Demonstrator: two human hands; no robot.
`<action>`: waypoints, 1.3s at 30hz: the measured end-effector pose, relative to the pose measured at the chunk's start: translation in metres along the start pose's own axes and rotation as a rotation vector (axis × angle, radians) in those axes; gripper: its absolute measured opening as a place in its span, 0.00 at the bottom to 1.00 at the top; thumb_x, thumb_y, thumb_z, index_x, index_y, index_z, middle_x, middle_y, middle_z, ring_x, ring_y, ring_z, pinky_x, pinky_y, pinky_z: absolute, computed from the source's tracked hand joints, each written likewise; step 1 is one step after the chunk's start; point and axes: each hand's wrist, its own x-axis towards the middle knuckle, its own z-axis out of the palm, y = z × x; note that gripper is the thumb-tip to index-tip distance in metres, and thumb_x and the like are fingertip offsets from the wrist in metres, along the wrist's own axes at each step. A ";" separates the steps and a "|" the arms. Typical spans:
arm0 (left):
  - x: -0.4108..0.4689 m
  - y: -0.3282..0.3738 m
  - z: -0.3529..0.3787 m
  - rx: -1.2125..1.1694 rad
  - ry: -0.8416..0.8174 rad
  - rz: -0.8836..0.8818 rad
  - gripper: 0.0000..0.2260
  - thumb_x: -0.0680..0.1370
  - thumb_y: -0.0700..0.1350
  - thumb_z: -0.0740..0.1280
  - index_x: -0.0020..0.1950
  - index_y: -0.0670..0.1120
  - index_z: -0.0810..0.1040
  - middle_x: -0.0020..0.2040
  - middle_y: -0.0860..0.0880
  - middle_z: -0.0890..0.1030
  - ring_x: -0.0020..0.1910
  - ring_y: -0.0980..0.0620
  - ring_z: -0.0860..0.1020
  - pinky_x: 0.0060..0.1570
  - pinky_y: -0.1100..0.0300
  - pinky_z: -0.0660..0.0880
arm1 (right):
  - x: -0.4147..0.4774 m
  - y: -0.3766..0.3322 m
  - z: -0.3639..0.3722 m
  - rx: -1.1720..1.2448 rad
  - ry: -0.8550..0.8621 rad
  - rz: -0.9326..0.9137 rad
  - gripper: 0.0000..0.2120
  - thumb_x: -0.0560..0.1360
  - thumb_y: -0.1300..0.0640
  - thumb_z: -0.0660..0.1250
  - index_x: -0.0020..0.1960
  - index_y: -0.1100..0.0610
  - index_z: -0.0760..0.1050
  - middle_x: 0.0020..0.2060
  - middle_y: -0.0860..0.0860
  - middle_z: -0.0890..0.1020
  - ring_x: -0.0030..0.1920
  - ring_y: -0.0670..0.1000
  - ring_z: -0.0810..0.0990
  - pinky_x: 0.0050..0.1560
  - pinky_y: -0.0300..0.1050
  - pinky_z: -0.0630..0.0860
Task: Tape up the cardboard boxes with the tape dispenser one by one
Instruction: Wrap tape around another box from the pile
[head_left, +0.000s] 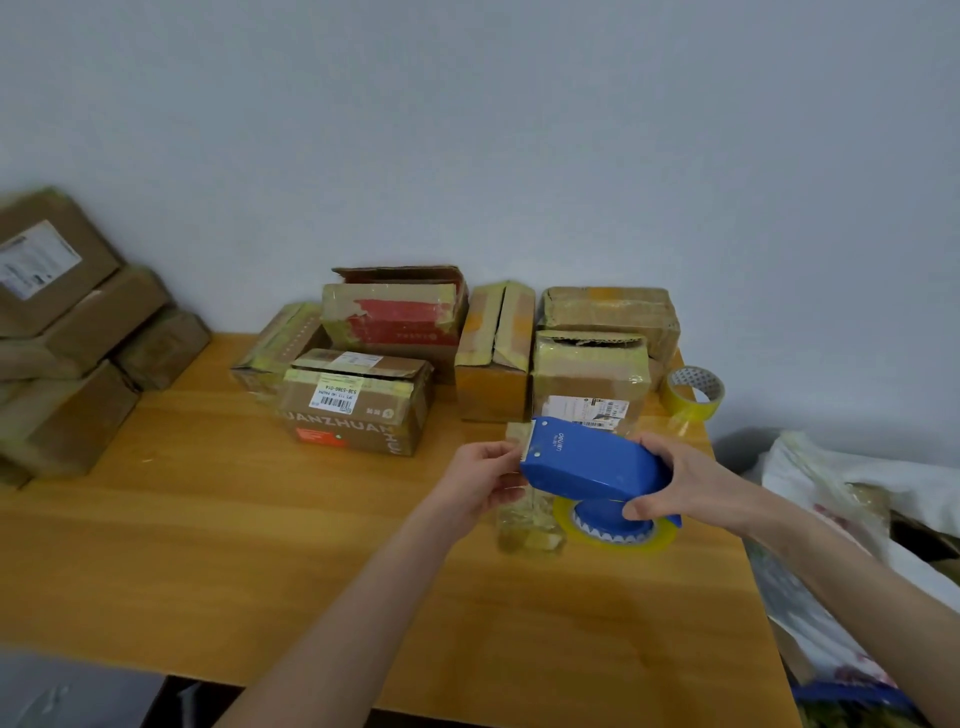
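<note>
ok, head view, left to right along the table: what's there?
Stacked boxes → labelled box → left hand → blue tape dispenser → right hand → spare tape roll → white bags.

L hand (480, 475) bare, no glove | R hand (680, 480) bare | forearms uncovered, no sleeves/watch

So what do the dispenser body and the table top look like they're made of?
The tape dispenser, held in the right hand, looks like blue moulded plastic: smooth, uniform colour, a soft sheen, a moulded logo. The table looks like wood or wood-grain laminate: orange-brown streaks, a satin finish; which one I cannot tell.
</note>
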 end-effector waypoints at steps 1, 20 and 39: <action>0.000 -0.002 -0.002 -0.007 -0.005 -0.002 0.06 0.80 0.43 0.65 0.52 0.42 0.79 0.45 0.46 0.83 0.39 0.54 0.79 0.38 0.61 0.76 | 0.001 0.001 0.001 -0.001 0.000 -0.004 0.30 0.54 0.45 0.76 0.55 0.48 0.73 0.49 0.49 0.80 0.47 0.48 0.82 0.46 0.42 0.80; 0.000 -0.012 0.000 0.078 0.097 -0.038 0.04 0.77 0.43 0.69 0.48 0.44 0.81 0.44 0.46 0.84 0.42 0.52 0.79 0.39 0.61 0.78 | 0.003 0.004 0.004 -0.470 0.009 -0.057 0.29 0.66 0.50 0.76 0.61 0.43 0.65 0.51 0.42 0.76 0.50 0.46 0.78 0.49 0.45 0.79; -0.007 -0.037 -0.051 0.282 0.319 -0.005 0.05 0.78 0.39 0.69 0.44 0.37 0.79 0.35 0.46 0.74 0.35 0.53 0.73 0.30 0.65 0.78 | -0.024 0.045 -0.011 -0.595 -0.033 0.099 0.29 0.65 0.50 0.74 0.62 0.42 0.65 0.46 0.43 0.78 0.38 0.41 0.78 0.42 0.42 0.79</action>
